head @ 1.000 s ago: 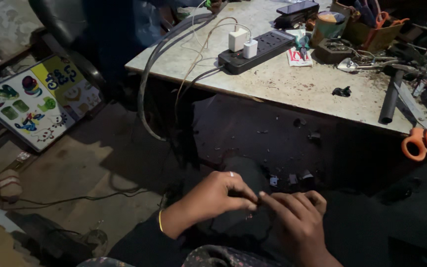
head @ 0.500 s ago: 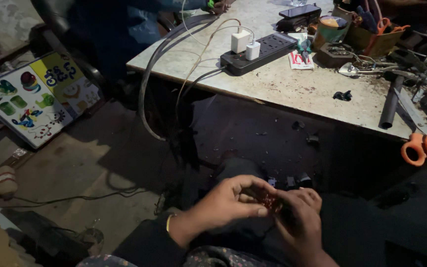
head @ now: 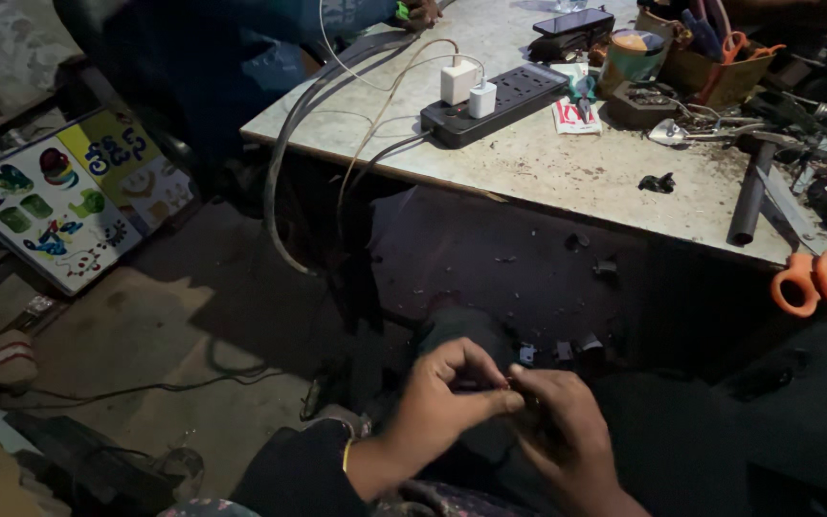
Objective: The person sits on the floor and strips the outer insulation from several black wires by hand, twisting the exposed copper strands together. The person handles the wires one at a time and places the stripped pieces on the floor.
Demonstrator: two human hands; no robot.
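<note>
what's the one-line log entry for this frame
left hand: pinching small dark part, too dim to identify | right hand: fingertips on same part | hands: touching, low in front of table edge | scissors: untouched

This is a small repair workshop. A worn, stained workbench (head: 567, 163) on the right carries a black power strip (head: 495, 101) with chargers plugged in, orange-handled scissors (head: 820, 287), a dark pipe (head: 748, 196), pliers and loose parts. Cables (head: 284, 182) hang to a dusty concrete floor (head: 184, 354) at left.
</note>
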